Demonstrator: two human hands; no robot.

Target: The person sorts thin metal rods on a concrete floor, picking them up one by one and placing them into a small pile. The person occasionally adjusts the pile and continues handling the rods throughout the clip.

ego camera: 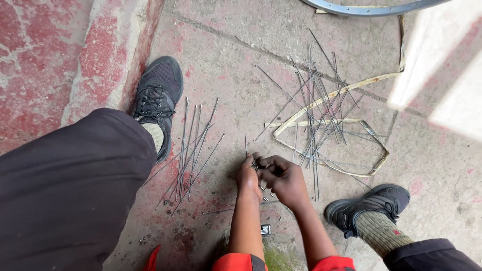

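head view, left hand (248,176) and right hand (284,179) fingers pinching one spoke (246,145), loose spokes (191,150) on concrete floor (226,65)

Wheel rim (371,7) at top edge; pale rim strip (346,85) looping across concrete floor (226,55); two black shoes (158,95).

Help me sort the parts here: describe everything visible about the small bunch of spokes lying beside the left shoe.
The small bunch of spokes is about eight thin, straight, grey metal rods lying flat on the worn red-stained concrete floor. They run roughly parallel, fanning and crossing slightly, upper ends near the black left shoe, lower ends toward the dark trouser leg. Neither the left hand nor the right hand touches them. They lie apart from the bigger tangled pile.
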